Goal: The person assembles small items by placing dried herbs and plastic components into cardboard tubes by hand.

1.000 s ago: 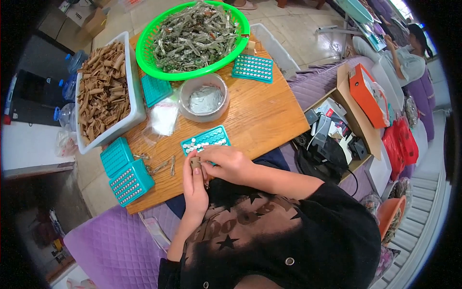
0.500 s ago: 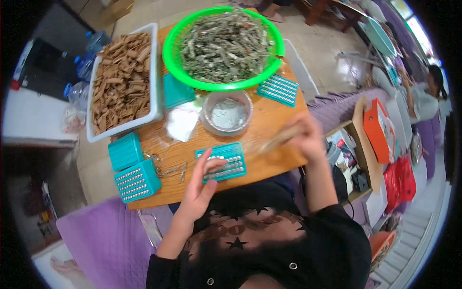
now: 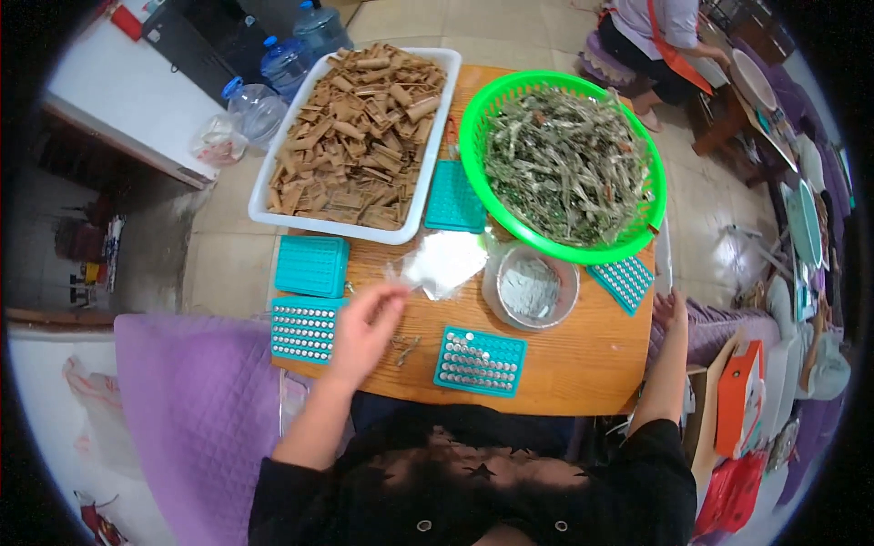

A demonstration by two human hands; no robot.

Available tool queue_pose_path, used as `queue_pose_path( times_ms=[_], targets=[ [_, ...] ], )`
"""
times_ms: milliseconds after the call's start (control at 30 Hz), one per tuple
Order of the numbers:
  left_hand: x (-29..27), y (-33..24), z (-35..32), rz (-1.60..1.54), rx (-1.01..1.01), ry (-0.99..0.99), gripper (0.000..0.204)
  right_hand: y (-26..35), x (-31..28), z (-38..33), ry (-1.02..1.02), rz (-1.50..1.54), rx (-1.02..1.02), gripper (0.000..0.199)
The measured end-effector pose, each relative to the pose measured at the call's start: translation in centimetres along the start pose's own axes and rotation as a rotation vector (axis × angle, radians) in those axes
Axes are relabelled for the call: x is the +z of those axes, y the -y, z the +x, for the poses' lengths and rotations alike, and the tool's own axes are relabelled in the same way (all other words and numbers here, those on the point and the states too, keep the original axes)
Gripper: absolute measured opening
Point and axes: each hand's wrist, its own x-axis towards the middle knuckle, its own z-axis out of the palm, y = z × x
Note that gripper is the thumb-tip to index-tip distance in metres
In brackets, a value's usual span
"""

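Note:
My left hand (image 3: 366,329) hovers left of centre with its fingers bent and slightly apart. Its blurred fingertips are next to a clear plastic bag (image 3: 446,264); whether they touch it is unclear. At the table's right edge, my right hand (image 3: 672,314) hangs over the side with fingers spread and nothing visible in them. Between the hands lies a teal tray (image 3: 482,361) partly filled with small round silver pieces like button cells. Beyond it stands a clear round tub (image 3: 531,289) of pale grey bits. A few thin strips (image 3: 407,351) lie beside the left hand.
A white bin (image 3: 259,205) of brown curled pieces and a green basket (image 3: 655,205) of grey-green strips stand far back. More teal trays (image 3: 312,264) (image 3: 305,328) (image 3: 455,196) (image 3: 625,280) lie around. A purple quilted seat (image 3: 196,400) is at left; a person (image 3: 655,36) works at far right.
The view has shifted. My left hand has left the tray and moved left towards the plastic bag. My right hand has moved over the table's right edge; the brown strip no longer shows in it.

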Motion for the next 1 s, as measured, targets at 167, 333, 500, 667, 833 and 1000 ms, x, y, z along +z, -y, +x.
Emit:
queue_pose_path(
  times_ms=[167,333,500,667,833,1000],
  targets=[
    [-6.9,-0.9,10.6,0.649,0.498,-0.166,0.012,-0.6,3.3,-4.1,0.358,-0.055,-0.206,0.049],
    [-9.7,1.2,15.6,1.035,0.317,0.290,0.009,0.9,6.3,-14.3,0.492,-0.153,-0.418,0.039],
    [-8.2,-1.7,12.6,0.702,0.285,0.152,0.014,3.2,10.4,-24.3,0.515,-0.291,-0.841,0.023],
    [-5.5,-5.5,0.7,0.429,0.402,0.641,0.019,0.6,18.1,-34.0,0.693,-0.812,-1.376,0.013],
    [-2.1,-1.3,-8.8,0.259,0.302,1.187,0.022,-3.4,26.2,-33.5,0.815,-1.263,-1.572,0.021],
    [-0.3,0.2,-12.9,-0.039,0.230,0.959,0.016,-4.3,28.8,-31.7,0.785,-1.545,-1.557,0.022]
  ],
)
